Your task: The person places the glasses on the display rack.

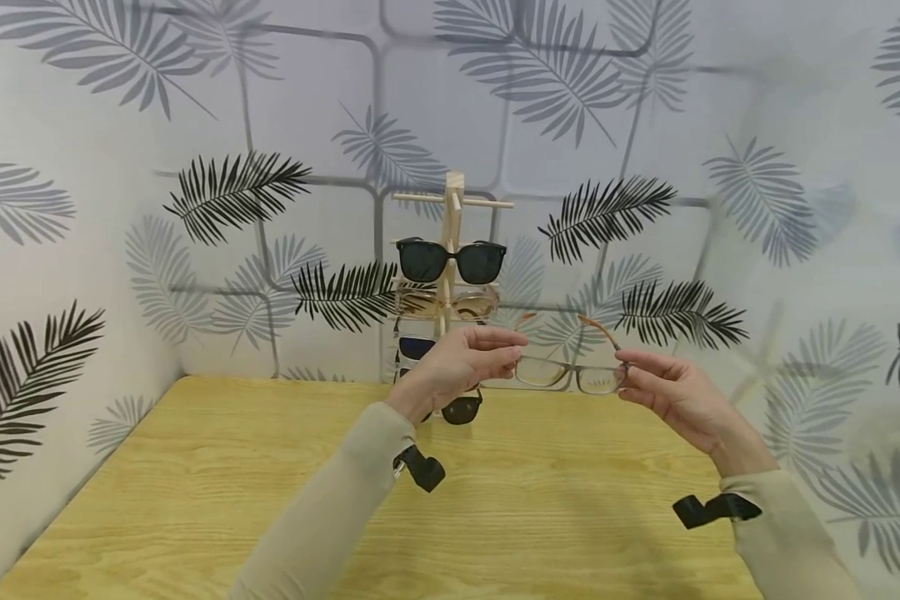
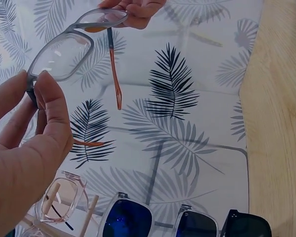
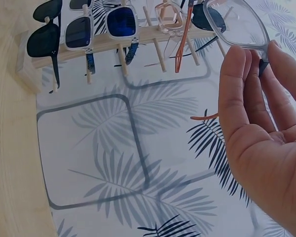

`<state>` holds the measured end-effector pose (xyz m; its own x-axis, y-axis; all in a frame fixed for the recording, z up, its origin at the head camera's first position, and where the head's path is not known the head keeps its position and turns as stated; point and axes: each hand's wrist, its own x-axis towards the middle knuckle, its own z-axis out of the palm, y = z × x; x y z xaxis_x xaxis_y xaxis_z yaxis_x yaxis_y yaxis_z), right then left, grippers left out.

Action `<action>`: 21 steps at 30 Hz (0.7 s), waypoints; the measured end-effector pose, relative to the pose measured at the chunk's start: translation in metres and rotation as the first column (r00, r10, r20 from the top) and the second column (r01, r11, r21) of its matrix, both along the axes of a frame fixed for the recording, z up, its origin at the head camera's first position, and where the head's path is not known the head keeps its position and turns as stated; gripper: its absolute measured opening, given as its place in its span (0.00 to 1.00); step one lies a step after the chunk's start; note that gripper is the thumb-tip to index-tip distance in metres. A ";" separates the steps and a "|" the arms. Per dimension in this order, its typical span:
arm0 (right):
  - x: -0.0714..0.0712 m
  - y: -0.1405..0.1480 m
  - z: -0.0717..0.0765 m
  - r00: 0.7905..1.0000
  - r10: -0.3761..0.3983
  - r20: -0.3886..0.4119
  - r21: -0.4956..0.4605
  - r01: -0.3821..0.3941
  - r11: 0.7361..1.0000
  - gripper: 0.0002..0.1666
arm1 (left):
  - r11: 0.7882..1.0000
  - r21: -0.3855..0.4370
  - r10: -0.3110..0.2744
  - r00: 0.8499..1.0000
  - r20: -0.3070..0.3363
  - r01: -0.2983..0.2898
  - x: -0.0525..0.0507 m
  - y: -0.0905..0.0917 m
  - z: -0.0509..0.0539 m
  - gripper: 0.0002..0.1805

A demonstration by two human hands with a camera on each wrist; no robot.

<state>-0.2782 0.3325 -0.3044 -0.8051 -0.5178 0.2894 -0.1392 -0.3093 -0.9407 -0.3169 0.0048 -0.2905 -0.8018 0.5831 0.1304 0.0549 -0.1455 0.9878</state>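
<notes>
A pair of clear-lens eyeglasses (image 1: 570,371) with a grey frame and orange temple tips is held up to the right of a wooden display stand (image 1: 455,185). My left hand (image 1: 461,362) pinches one end of the frame, at the hinge corner, between thumb and fingers. At the opposite corner my right hand (image 1: 682,396) grips the frame the same way. Both temples are unfolded and point away from me, toward the wall. In the left wrist view, the left hand (image 2: 34,138) partly covers its hinge; the right hand (image 3: 266,108) covers the other in the right wrist view.
Black sunglasses (image 1: 452,261) hang on the stand below a bare top peg (image 1: 491,202). Beneath them are pink-tinted glasses (image 3: 168,17), blue-lens sunglasses (image 3: 122,22) and more dark pairs. The stand rises from a wood-grain table (image 1: 540,500) before a leaf-patterned wall (image 1: 307,108).
</notes>
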 end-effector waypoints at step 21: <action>-0.001 -0.013 0.053 0.997 -0.035 -0.072 -0.082 0.029 0.996 0.21 | 0.985 0.151 0.112 0.975 -0.192 -0.083 0.008 0.000 0.038 0.17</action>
